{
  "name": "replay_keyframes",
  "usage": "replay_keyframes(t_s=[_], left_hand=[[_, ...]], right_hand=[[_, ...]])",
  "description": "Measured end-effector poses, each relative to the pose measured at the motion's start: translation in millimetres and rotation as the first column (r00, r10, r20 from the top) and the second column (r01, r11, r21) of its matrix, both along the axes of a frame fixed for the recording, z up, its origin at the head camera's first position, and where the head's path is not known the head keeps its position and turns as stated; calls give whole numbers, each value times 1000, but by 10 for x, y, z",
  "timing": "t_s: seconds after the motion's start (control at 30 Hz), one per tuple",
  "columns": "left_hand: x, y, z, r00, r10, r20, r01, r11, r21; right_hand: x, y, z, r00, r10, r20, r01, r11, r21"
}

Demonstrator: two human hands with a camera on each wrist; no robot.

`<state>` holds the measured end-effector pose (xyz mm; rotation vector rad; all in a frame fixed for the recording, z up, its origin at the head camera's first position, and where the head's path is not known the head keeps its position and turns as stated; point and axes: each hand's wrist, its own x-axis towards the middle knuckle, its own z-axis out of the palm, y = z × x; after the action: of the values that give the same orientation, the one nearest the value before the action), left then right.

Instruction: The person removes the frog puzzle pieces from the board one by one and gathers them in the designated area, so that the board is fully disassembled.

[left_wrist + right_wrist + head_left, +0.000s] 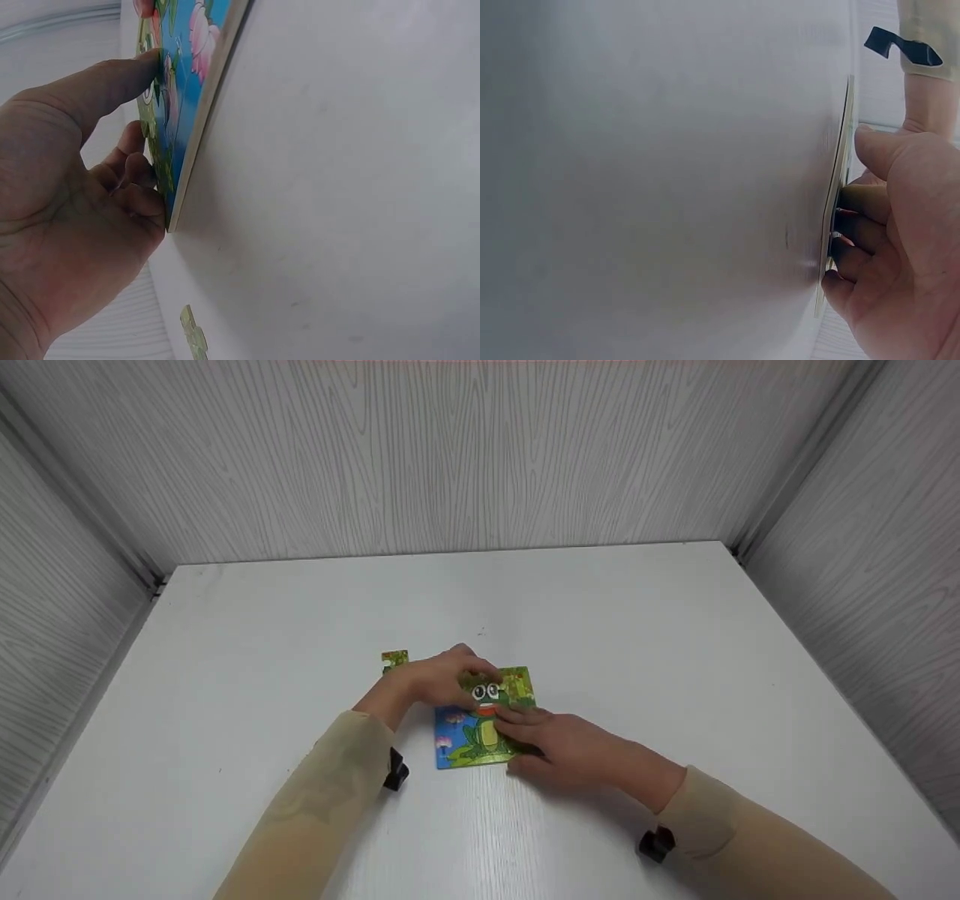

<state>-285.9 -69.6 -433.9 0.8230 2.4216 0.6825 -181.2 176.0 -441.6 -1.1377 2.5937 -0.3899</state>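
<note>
- Spanning the whole work area, a white tabletop (675,660) carries everything, with grey wood-grain walls along its far, left and right edges.
- Lying flat near the middle of the tabletop, slightly toward the near edge, a frog puzzle board (480,735) shows eyes, red mouth, green body and blue water already in place; by the look of it, most of the picture is assembled.
- Resting on the board's far-left part, the left hand (439,679) has its fingers bent down onto the pieces and its thumb pressing the picture face in the left wrist view; it appears to be seating a piece, though that piece is hidden.
- Steadying the board's near-right corner, the right hand (570,746) has loosely curled fingers on the surface and its thumb at the board's edge.
- Lying apart, a loose puzzle piece (394,660) sits just off the board's far-left corner, likely not yet fitted.
</note>
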Motion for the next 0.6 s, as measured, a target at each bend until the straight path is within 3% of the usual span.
replay_keyframes(t_s=[0.3,0.6], left_hand=[[12,-27,-52,1000,-3,-22,5,997,79],[29,-76,-146,998,69,-12,-67,987,149]], right_hand=[[-4,5,-15,1000,-5,5,5,1000,-2],[-3,4,-25,1000,-7,7,7,1000,-1]])
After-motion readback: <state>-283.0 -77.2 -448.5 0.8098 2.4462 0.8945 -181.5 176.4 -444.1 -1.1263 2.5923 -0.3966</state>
